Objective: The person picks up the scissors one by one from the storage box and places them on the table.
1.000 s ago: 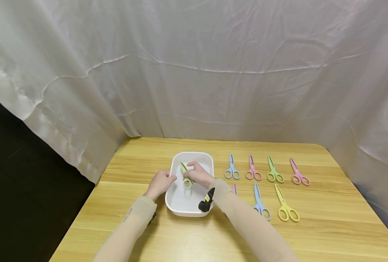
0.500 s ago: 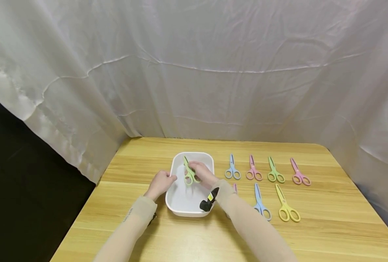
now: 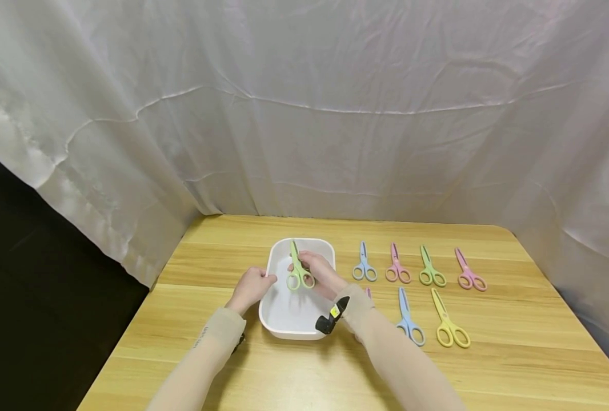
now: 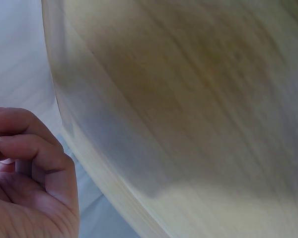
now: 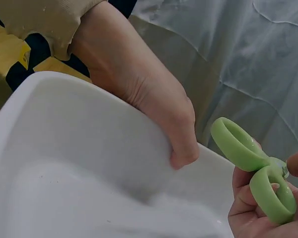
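A white plastic basin (image 3: 294,332) stands on the wooden table. My left hand (image 3: 250,289) grips its left rim, the thumb over the edge; in the left wrist view the fingers of this left hand (image 4: 35,183) are curled, while the rim is out of sight. Over the basin, my right hand (image 3: 324,275) holds a pair of light green scissors (image 3: 297,266), blades pointing away and finger loops towards me. The right wrist view shows the loops of these green scissors (image 5: 232,148) close up, with the right hand's fingers and thumb pinching near the pivot.
Right of the basin lie several scissors in two rows. Behind are blue (image 3: 363,264), pink (image 3: 395,262), green (image 3: 428,265) and another pink pair (image 3: 465,268). In front are blue (image 3: 406,314), yellow (image 3: 443,314) and a pink pair (image 3: 368,292) mostly hidden by the right arm. A pale curtain (image 3: 335,160) hangs behind.
My right hand has lifted and turned the green scissors inside the basin's outline, so the blades now point straight away and both loops show. The left hand stays at the rim.
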The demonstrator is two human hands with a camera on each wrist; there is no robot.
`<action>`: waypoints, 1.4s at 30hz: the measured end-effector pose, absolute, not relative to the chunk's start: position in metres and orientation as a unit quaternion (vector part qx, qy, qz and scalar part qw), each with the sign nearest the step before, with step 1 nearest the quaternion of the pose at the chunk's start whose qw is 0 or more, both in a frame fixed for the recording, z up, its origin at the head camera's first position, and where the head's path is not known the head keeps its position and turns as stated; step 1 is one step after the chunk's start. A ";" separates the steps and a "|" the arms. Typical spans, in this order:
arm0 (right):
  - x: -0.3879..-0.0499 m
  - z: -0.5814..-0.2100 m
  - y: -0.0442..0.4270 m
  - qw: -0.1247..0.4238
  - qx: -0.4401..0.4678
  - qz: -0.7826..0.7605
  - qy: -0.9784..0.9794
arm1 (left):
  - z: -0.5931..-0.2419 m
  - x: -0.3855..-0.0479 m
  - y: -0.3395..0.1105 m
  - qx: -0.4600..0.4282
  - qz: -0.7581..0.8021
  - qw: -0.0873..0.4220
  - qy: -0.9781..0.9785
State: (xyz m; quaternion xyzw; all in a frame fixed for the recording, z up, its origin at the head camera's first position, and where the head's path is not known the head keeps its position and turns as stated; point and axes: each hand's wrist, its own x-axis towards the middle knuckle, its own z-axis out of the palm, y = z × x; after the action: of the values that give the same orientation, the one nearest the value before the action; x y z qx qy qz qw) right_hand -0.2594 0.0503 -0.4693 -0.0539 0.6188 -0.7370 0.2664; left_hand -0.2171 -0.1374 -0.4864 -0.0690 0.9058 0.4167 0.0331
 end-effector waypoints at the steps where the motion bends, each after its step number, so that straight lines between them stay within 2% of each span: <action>1: -0.259 -0.469 0.051 0.265 -0.054 -0.740 0.616 | -0.486 -0.217 -0.137 -0.068 0.418 0.034 0.905; 13: -0.255 -0.471 0.062 0.244 -0.049 -0.759 0.601 | -0.484 -0.217 -0.138 -0.071 0.425 0.040 0.901; 34: -0.241 -0.461 0.107 0.279 -0.057 -0.788 0.546 | -0.489 -0.214 -0.137 -0.076 0.419 0.037 0.904; 42: -0.244 -0.464 0.131 0.266 -0.048 -0.787 0.555 | -0.485 -0.215 -0.135 -0.075 0.416 0.037 0.905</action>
State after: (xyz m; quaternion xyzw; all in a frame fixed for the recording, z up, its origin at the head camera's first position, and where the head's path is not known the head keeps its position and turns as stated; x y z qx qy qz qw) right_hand -0.2440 0.1314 -0.4639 -0.0482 0.5549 -0.7869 0.2658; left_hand -0.2152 -0.1355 -0.4855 -0.0755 0.9053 0.4164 0.0370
